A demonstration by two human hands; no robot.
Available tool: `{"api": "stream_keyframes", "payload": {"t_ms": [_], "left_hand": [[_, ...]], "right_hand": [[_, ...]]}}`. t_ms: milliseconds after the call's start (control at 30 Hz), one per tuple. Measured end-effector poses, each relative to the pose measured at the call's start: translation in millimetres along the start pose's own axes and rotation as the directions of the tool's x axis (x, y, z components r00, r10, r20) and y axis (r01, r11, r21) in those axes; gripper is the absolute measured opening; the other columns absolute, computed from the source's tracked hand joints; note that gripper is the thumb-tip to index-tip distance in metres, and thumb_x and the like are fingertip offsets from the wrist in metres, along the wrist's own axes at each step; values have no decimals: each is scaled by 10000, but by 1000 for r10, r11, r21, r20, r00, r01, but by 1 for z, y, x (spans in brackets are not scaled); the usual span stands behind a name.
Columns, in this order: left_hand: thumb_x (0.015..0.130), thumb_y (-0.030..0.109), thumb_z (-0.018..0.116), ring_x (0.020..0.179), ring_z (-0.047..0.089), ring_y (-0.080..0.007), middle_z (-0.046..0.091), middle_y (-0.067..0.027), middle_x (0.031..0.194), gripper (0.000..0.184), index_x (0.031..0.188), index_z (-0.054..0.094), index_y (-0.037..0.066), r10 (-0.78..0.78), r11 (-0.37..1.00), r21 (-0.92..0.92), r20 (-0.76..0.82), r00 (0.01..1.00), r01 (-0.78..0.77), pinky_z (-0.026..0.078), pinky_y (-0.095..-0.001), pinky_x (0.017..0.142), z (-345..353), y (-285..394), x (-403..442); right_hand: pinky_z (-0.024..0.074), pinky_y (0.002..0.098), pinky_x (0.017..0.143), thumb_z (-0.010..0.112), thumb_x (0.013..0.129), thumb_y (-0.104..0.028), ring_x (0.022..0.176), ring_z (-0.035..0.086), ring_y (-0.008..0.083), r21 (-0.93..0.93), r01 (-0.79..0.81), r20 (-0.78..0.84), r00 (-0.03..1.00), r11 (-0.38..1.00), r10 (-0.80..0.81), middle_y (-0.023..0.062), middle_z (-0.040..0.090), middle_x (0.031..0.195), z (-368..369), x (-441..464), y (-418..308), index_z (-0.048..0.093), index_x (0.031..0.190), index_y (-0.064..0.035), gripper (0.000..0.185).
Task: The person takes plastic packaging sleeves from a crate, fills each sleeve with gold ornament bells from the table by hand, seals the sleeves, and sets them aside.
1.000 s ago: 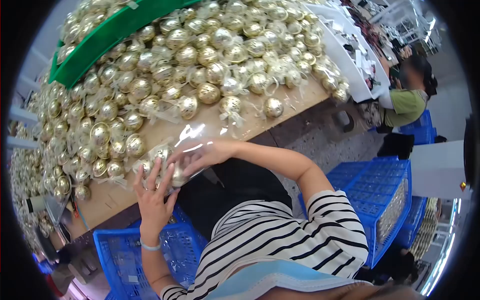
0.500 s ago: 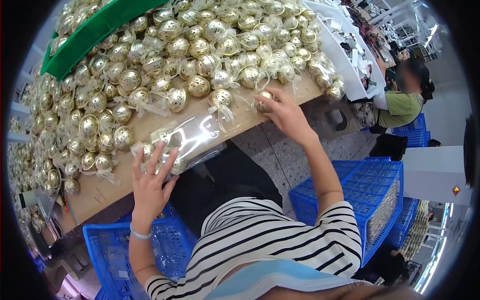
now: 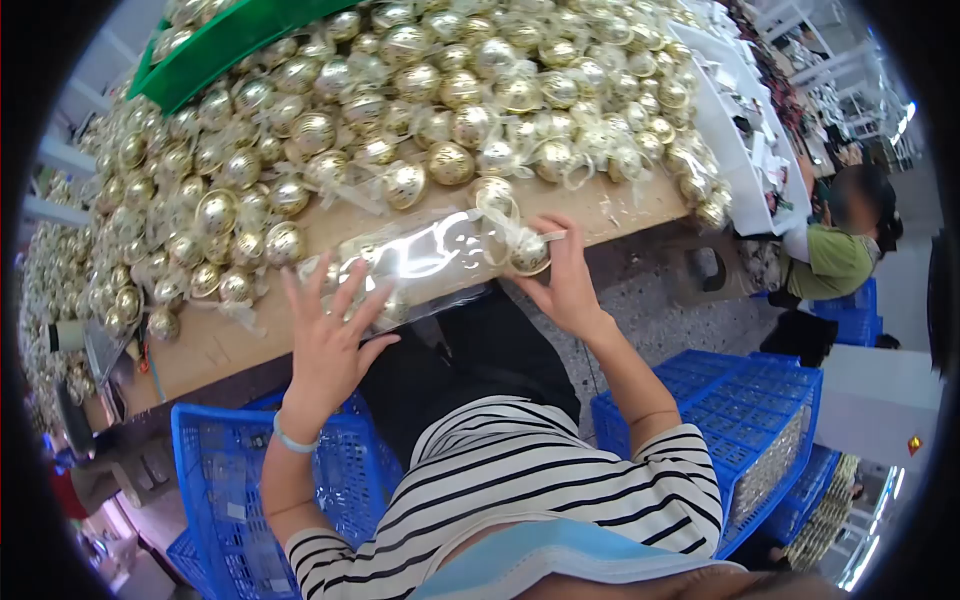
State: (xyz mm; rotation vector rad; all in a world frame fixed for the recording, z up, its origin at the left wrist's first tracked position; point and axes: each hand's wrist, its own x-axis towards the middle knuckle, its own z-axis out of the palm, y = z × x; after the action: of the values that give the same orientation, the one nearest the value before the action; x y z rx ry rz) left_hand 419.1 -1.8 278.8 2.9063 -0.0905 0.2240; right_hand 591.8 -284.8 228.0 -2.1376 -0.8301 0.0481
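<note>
Shiny round gold ball (image 3: 529,253): probably light, slippery; grip sides
Right hand (image 3: 572,290): pinching it
Left hand (image 3: 328,345): spread over clear plastic (image 3: 440,252), left of pinch

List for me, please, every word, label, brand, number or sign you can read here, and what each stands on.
No text can be read.
Gold balls: dark marks, too small to tell whether lettering or pattern.
Clear plastic: no print visible.
Pale pieces in the white tray: too blurred to read.
</note>
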Motion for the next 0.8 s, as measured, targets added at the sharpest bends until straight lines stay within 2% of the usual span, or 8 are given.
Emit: {"api": "stream_keyframes", "payload": {"t_ms": [67,200,300,433,567,700,733,800], "left_hand": [[738,343,849,1502,294,-407,486,-65,1483,757,1440,579,260,43,998,-43,-49,998,-45,171,-707,1210,8,-8,1],[745,325,859,1486,334,-391,479,-95,1479,772,1459,570,276,65,995,-70,-28,998,-66,206,-664,1220,7,-11,2],[747,320,857,1489,326,-392,435,-87,1518,780,1469,561,302,97,995,-30,-26,995,-98,201,-664,1222,10,-12,1],[705,296,866,1484,318,-411,458,-76,1448,871,1500,514,358,102,995,-18,-36,994,-102,234,-690,1190,11,-11,1],[730,306,852,1495,286,-419,443,-49,1502,858,1511,499,343,101,995,-13,-17,995,-102,220,-711,1178,11,-12,2],[761,317,832,1498,265,-429,420,22,1592,843,1526,478,305,108,993,39,61,992,-110,188,-729,1173,7,-8,7],[766,317,829,1495,268,-432,417,34,1600,839,1527,476,296,107,993,36,67,992,-110,186,-729,1173,6,-8,8],[775,316,821,1490,274,-438,410,60,1616,831,1528,473,277,104,994,26,74,992,-106,181,-729,1172,4,-7,9]], "right_hand": [[439,416,1043,864,817,-189,1205,523,353,-232,116,14,993,966,-116,192,478,1269,5,0,-4,461,1393,-15,724],[408,378,1089,863,812,-181,1262,498,275,258,-9,354,931,966,-86,154,479,1325,6,18,-5,526,1367,-15,669],[463,401,1029,799,881,-168,1161,596,300,674,-391,563,821,627,-92,187,547,1303,13,39,3,470,1431,-14,660],[496,381,1009,801,888,-150,1186,629,224,343,-34,439,889,939,-129,154,660,1239,31,64,-30,581,1372,0,552],[538,285,887,800,873,-43,1029,640,121,561,-331,361,923,759,136,108,664,1187,60,58,-43,587,1341,-19,515],[580,312,827,774,910,-69,1047,707,174,761,-308,317,944,571,88,144,681,1205,69,32,-21,405,1427,8,639],[584,330,840,773,891,-47,1047,722,230,691,-293,338,939,661,62,161,628,1286,55,25,-21,481,1382,-2,573],[555,349,923,792,870,-50,1116,677,251,275,182,111,969,944,-219,176,561,1365,27,11,13,524,1358,-27,557]]}}
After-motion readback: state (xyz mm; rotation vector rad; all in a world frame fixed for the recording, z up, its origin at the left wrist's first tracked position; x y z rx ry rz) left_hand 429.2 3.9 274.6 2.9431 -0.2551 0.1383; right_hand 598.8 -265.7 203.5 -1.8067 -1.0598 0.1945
